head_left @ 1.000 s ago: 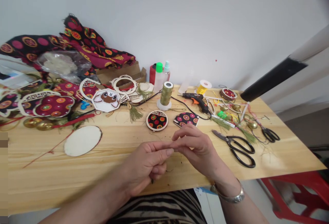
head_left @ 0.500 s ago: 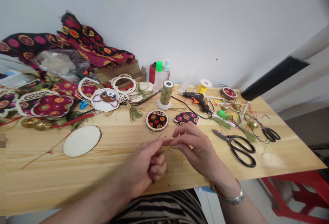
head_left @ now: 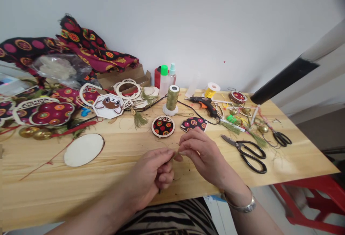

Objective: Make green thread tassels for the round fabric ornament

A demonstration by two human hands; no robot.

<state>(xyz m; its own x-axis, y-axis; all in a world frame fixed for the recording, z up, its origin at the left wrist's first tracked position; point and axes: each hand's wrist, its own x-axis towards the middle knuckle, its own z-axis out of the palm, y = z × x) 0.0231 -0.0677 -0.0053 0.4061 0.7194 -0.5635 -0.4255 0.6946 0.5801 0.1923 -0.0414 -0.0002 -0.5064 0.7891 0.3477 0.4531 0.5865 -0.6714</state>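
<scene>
My left hand point(head_left: 156, 170) is closed near the table's front edge, thumb pressed on the forefinger. It pinches what looks like olive-green thread, mostly hidden by the fingers; a dark end pokes out below the palm. My right hand point(head_left: 202, 152), with a silver bangle at the wrist, has its fingertips pinched together close to the left thumb. Whatever is in that pinch is too fine to see clearly. Just beyond the hands lie a round pendant point(head_left: 163, 127) with a wooden rim and a patterned fabric piece point(head_left: 194, 123). Behind them stands a spool of olive thread point(head_left: 173, 98).
Black-handled scissors point(head_left: 250, 152) lie to the right, a hot glue gun point(head_left: 203, 102) behind them. A white oval disc point(head_left: 84, 150) is on the left. Fabric point(head_left: 88, 48), wooden frames and an alpaca-face octagon point(head_left: 109, 106) crowd the back left. A red stool point(head_left: 304, 202) stands below right.
The fingertips of both hands have shifted slightly as they work close together, and the left forefinger no longer stretches across to the right hand. The view has moved a little to the right.
</scene>
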